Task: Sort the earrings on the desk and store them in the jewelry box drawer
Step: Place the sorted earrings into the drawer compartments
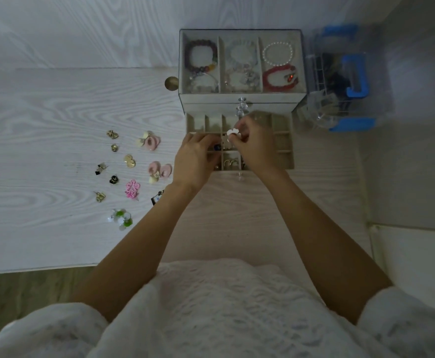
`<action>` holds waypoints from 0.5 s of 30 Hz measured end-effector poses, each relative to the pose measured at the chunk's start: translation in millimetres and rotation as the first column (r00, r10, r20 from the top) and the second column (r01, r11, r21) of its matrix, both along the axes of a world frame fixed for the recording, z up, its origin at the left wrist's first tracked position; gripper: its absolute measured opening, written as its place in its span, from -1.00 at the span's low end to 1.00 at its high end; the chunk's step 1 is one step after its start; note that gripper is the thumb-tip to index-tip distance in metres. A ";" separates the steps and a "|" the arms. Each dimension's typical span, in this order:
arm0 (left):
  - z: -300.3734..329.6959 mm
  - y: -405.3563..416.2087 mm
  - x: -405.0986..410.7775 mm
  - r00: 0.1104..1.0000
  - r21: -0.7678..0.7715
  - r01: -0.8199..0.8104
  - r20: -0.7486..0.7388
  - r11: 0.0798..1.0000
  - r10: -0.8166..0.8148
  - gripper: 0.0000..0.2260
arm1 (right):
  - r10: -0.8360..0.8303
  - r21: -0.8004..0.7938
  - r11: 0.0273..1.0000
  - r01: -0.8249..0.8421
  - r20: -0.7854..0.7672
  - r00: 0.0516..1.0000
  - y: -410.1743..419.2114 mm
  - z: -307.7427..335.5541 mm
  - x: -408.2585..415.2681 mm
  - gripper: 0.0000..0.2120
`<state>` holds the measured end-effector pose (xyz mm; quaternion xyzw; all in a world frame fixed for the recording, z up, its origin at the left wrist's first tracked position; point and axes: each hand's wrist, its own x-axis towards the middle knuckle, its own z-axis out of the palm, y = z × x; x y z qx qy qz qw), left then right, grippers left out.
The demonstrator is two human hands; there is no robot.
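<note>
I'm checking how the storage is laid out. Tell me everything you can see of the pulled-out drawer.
The drawer stands pulled out from the bottom of the jewelry box, toward the person. It looks beige and felt-lined, split by thin walls into many small square compartments. A few near the front hold small earrings; those on the right look empty. Both hands work over its middle, hiding several compartments.

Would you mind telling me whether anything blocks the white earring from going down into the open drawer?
Nothing visible does. The right hand pinches the white earring directly above the drawer, which is pulled out with its compartments uncovered. The left hand rests on the drawer's left side, beside the earring rather than under it.
</note>
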<state>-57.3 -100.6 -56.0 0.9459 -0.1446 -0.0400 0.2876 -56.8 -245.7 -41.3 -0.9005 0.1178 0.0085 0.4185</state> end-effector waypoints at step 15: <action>12.1 -12.7 7.8 0.991 -0.029 0.097 0.100 0.995 -0.094 -0.84 | -0.114 0.067 0.991 0.112 0.026 0.993 -4.4 -6.4 -0.5 -0.84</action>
